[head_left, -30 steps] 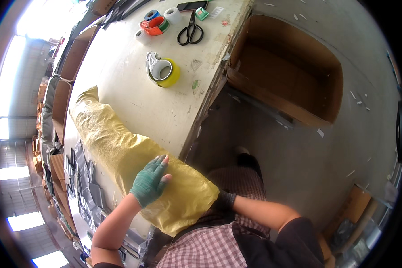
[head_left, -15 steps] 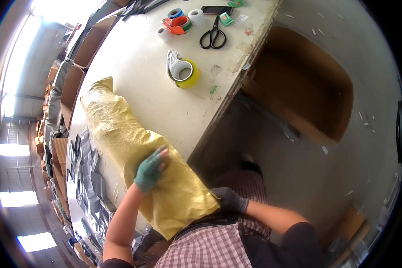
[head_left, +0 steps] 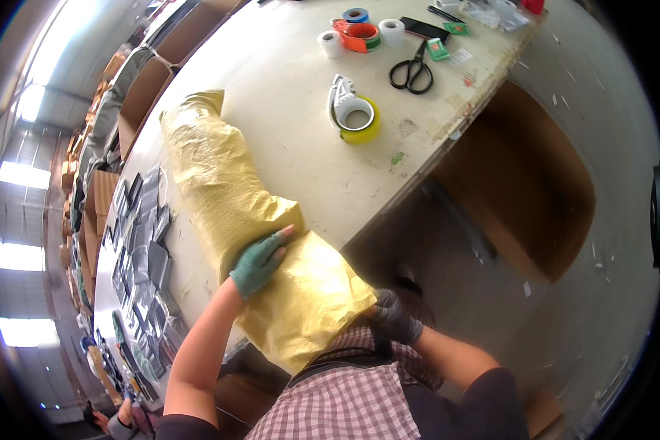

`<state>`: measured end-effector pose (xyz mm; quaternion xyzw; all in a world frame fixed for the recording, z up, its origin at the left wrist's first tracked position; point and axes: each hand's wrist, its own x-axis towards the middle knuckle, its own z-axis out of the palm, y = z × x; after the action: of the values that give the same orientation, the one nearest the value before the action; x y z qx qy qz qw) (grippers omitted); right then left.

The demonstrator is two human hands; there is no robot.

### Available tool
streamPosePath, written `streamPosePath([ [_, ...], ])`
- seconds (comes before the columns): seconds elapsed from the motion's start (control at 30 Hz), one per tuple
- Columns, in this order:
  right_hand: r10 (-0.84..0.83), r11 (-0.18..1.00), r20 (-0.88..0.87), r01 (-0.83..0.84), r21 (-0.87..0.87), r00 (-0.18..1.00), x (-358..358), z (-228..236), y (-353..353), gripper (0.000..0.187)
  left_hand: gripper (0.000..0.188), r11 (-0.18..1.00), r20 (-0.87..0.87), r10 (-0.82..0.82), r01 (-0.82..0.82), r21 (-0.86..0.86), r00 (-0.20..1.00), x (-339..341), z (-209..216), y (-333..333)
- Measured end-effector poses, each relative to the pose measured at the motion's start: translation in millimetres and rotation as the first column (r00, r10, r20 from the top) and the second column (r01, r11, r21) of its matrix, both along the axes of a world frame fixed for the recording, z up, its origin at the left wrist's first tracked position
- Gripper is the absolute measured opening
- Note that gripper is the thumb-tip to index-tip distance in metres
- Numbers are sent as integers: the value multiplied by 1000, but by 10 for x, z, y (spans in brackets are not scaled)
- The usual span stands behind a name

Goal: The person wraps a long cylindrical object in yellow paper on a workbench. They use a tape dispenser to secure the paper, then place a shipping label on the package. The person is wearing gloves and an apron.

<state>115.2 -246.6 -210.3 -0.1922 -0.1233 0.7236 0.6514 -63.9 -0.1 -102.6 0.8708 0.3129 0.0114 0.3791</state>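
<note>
A long yellow woven sack lies across the table, its far part bulging and its near end flat and hanging over my lap. My left hand, in a green glove with bare fingertips, rests on the sack's middle with fingers stretched out, where a deep crease runs across. At the sack's near right corner my right hand, in a dark grey glove, is closed on the edge; part of its fingers is hidden. What fills the sack cannot be seen.
On the table are a yellow tape roll in a white dispenser, black scissors, several smaller rolls and a dark phone. Grey plastic pieces lie at left. A cardboard box stands right of the table. Another person is far left.
My left hand has pressed down on the sack, and a crease has formed beside it. The near end has lifted slightly with my right hand. The whole view has shifted.
</note>
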Motion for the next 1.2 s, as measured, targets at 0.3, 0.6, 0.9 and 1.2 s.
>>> streamPosePath([
  [0.3,8,984,179,-39,173,984,356,1087,1515,34,65,563,63,386,-181,-806,920,-60,164,105],
  [0.6,50,992,155,-68,110,987,212,1238,2065,52,78,582,272,729,-360,-729,628,-621,676,-242],
  [0.9,55,998,-143,-50,39,988,-162,1413,2194,56,61,80,429,244,-459,885,870,-273,-227,-1391],
  [1.2,-460,862,461,256,438,759,155,1061,2165,56,12,649,765,435,-754,100,475,-346,562,-933],
])
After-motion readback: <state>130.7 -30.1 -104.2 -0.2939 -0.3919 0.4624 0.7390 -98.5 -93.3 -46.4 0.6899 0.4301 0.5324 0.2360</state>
